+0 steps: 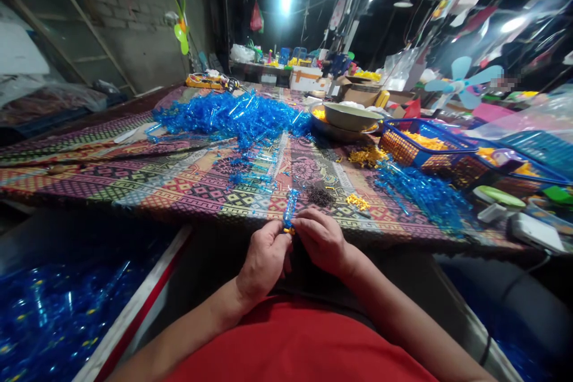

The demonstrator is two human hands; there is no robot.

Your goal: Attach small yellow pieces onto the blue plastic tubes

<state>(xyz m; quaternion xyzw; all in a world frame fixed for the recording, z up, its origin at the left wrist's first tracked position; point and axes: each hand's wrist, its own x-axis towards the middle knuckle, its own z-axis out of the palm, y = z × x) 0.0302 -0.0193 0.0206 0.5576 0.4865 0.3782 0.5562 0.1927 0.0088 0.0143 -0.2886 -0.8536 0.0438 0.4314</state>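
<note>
At the table's front edge, a clear blue plastic tube-like piece [290, 206] points away from me, with a small yellow part [289, 230] at its near end. My left hand [267, 253] is closed around that near end, thumb and fingers pinched together. From the other side, the fingertips of my right hand [323, 242] pinch at the same end beside the yellow part. Just beyond my right hand lie a heap of tiny dark pieces [319, 194] and a small pile of yellow parts [357, 202]. The exact grip of the fingers is partly hidden.
A large heap of blue plastic pieces [233, 116] covers the far table; another blue pile [425, 194] lies right. Bowls [351, 116], a blue basket [427, 146] of yellow parts and a fan [463, 83] stand right. Below left is a bin [134, 304] holding blue pieces.
</note>
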